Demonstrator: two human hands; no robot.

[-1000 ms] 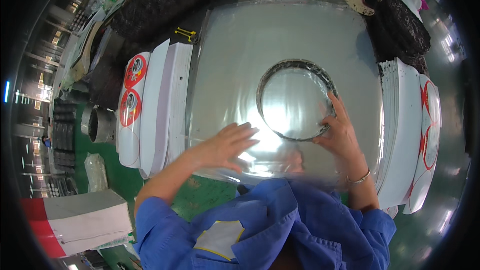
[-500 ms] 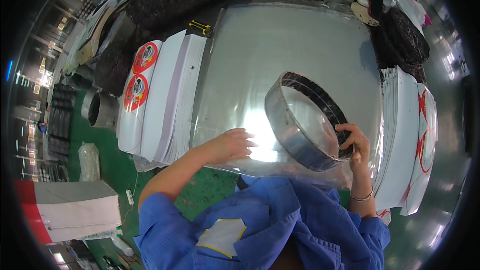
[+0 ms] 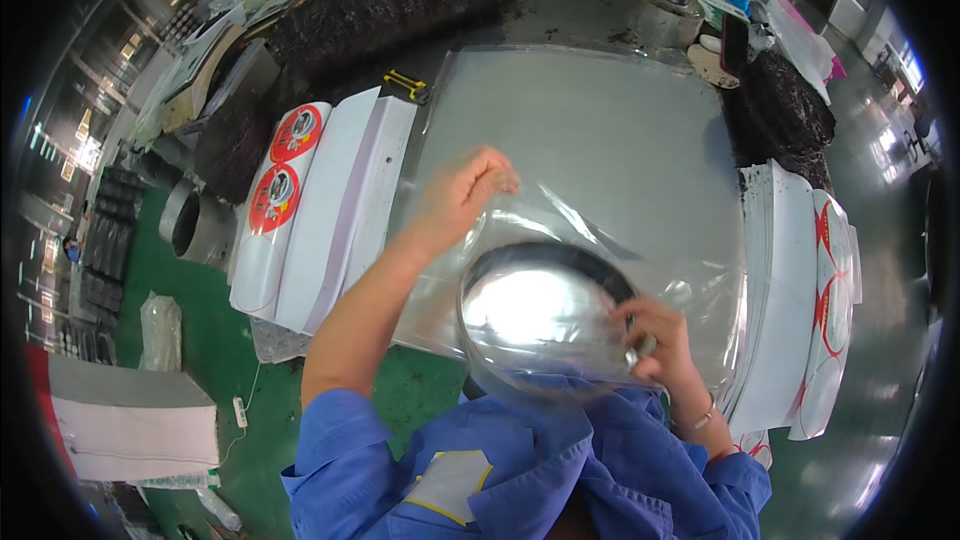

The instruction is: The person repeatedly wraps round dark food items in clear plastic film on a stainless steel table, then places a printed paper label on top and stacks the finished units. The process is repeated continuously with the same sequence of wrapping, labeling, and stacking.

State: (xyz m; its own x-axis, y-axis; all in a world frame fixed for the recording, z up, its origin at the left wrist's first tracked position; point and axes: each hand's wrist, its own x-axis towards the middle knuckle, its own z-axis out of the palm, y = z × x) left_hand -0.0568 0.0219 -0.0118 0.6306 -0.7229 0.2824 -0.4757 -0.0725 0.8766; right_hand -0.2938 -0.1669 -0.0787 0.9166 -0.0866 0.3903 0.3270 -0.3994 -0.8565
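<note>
My right hand [image 3: 655, 340] grips the right side of a wide metal ring [image 3: 548, 256] with a dark inner wall. The ring is tilted and blurred, held at the near edge of the table, close to my chest. Bright glare shows through its opening. Up and to the left of it is my left hand [image 3: 468, 192], raised over the sheets, its fingers drawn together and smeared by motion. Whether film is between those fingers is hidden. Under both hands lies a stack of clear plastic sheets [image 3: 590, 110], with sharp creases in the top film beside the left hand.
Printed paper stacks flank the sheets, one on the left [image 3: 330, 210] and one on the right [image 3: 775, 280]. A yellow-handled tool [image 3: 405, 85] lies beyond the left stack. Dark rolls [image 3: 390, 5] and a phone [image 3: 733, 45] sit farther back. A carton [image 3: 135, 430] stands at lower left.
The ring has moved left and toward me in my right hand. My left hand has risen away from the near edge, and its spread fingers have drawn together. The top film now shows creases.
</note>
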